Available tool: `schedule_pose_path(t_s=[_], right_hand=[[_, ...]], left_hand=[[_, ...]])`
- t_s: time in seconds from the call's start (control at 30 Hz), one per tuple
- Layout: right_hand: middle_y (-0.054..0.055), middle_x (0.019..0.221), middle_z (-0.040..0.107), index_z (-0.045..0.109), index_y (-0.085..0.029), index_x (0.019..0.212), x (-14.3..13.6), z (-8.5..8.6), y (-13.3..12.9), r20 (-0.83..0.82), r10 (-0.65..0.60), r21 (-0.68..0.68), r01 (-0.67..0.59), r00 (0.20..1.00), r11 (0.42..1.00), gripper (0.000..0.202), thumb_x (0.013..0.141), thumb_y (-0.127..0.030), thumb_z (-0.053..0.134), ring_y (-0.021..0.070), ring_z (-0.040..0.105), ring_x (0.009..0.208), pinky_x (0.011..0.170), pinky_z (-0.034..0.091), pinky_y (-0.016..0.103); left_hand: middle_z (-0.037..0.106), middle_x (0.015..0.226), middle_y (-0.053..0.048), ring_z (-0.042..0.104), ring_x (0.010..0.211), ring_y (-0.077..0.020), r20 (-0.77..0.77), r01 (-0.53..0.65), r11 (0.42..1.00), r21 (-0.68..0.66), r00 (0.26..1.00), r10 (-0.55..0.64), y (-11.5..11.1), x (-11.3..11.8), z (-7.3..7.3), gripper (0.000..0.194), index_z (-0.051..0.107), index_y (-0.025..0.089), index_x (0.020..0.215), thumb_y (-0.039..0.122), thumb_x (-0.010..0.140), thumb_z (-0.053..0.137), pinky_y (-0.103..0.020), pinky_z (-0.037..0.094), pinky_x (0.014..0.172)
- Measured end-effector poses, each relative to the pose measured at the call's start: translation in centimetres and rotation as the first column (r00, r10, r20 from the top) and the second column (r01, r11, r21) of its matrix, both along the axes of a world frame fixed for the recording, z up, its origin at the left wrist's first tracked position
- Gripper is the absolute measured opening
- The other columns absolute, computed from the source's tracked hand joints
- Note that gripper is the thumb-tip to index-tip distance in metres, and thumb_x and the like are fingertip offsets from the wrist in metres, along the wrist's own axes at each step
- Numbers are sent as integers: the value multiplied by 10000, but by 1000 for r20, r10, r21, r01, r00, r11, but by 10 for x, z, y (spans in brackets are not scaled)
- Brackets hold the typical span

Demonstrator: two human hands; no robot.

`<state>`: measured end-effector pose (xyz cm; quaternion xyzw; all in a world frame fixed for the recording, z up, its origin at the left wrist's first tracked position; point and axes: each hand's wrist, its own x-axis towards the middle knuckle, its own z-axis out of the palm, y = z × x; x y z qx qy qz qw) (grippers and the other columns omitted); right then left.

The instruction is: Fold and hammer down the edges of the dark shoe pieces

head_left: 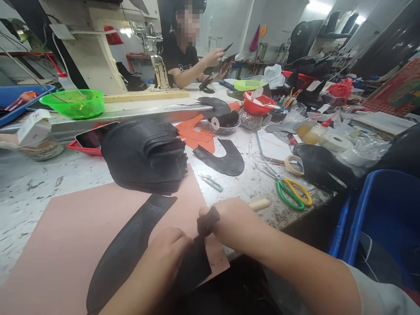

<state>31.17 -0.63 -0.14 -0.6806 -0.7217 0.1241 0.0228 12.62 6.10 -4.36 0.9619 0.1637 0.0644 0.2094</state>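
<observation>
A U-shaped black leather piece (123,253) lies across a pink sheet (62,223). My left hand (170,247) is closed on its near arm, fingers curled and pressed to the leather. In my right hand (232,223) is a hammer (209,222), gripped close to its dark, slightly blurred head. Its pale wooden handle sticks out to the right behind the hand. The head is beside my left fingertips, over the leather's edge; whether it touches I cannot tell. Beyond the hands lies a thick stack of similar black pieces (141,153), with one single piece (226,162) to its right.
Thread snips (211,182) and green-and-yellow-handled scissors (292,192) lie on the table. A tape roll (294,165), orange pieces (197,135) and a red basket (257,104) are farther back. A blue bin (383,210) stands right. Across the table sits a person (183,61) beside a sewing machine (101,48).
</observation>
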Motion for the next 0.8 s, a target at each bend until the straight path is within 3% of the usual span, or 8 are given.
schedule_pose_path(t_s=[0.13,0.27,0.4,0.5,0.67,0.8], right_hand=[[7,653,671,644,-211,711,-3,0,3,24,6,-88,-4,1000,996,99,709,-177,551,156,596,559,452,216,264],[-1,659,674,640,-215,719,-5,-2,5,10,26,-44,-26,1000,999,107,742,-176,543,154,608,578,468,243,259],[8,616,666,641,-202,722,-7,-3,6,12,23,-84,-22,1000,996,96,718,-162,554,152,585,535,464,249,255],[1,647,673,645,-225,746,-9,-2,6,-25,45,-23,-45,999,999,126,767,-172,532,154,604,575,474,262,255],[-11,567,622,609,-215,706,-15,-1,7,27,64,-94,-61,998,994,70,714,-165,560,156,586,519,440,236,259],[-5,592,622,605,-211,743,-18,2,4,55,61,-58,-58,997,997,78,767,-180,537,152,593,542,444,234,275]], left_hand=[[559,736,-43,530,680,-163,42,-1,1000,31,999,0,0,-3,-2,306,608,178,802,59,813,325,-266,448,610],[547,726,-43,527,669,-172,33,26,999,45,999,-27,1,-4,-1,287,606,178,788,58,793,345,-277,443,594],[540,710,-42,521,650,-163,51,9,1000,15,999,-10,1,-5,0,280,603,172,770,66,804,345,-264,434,576],[542,727,-49,523,665,-167,64,20,1000,4,998,-20,2,-7,-1,265,612,175,783,101,816,360,-269,437,585],[539,711,-45,510,655,-153,83,13,1000,-2,996,-13,2,-10,-1,304,614,172,775,88,837,329,-255,420,584],[538,714,-40,509,641,-155,47,25,1000,-7,999,-25,1,-13,0,265,615,176,770,110,827,365,-256,407,560]])
